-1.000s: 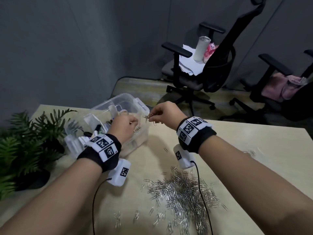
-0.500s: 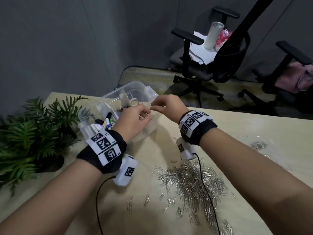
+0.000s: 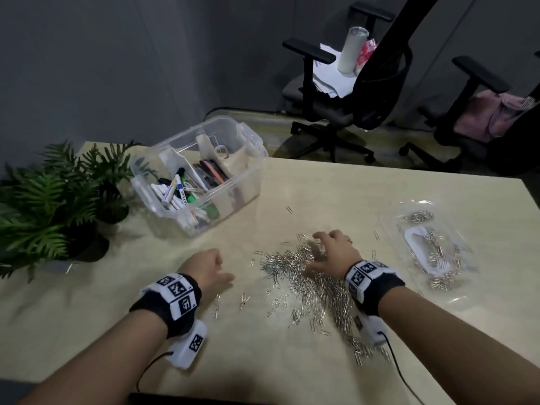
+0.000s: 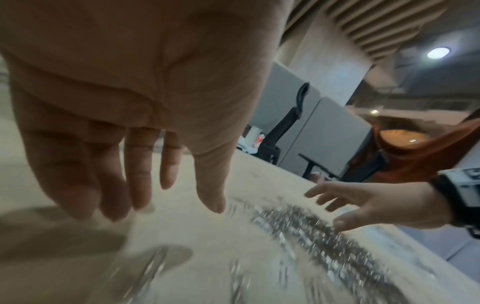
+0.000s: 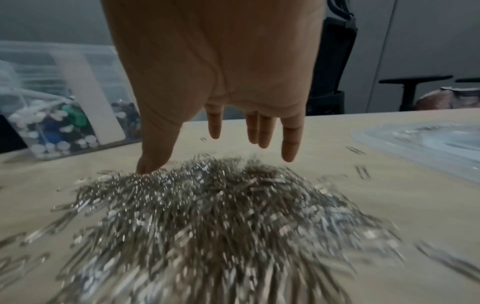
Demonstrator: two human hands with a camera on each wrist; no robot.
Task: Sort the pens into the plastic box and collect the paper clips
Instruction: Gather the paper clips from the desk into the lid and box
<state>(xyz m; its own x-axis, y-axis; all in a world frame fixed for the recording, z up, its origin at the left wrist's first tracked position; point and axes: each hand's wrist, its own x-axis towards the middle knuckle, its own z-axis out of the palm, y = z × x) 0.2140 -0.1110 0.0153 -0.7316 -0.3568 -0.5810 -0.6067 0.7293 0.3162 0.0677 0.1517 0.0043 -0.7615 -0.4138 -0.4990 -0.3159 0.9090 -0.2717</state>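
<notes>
Right hand point(image 3: 336, 252) splayed over paper clips point(image 3: 309, 276); left hand point(image 3: 209, 268) relaxed, empty

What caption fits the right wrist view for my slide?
Open right hand spread over the paper clip pile, thumb tip at its edge, with the plastic box of pens behind.

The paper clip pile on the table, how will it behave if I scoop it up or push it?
The paper clip pile is loose, shiny metal pieces, so a scoop by the right hand would likely spill some through spread fingers. Pushed, it should slide and scatter rather than move as one; strays already lie around it. Tangled clips may lift in clumps.
</notes>
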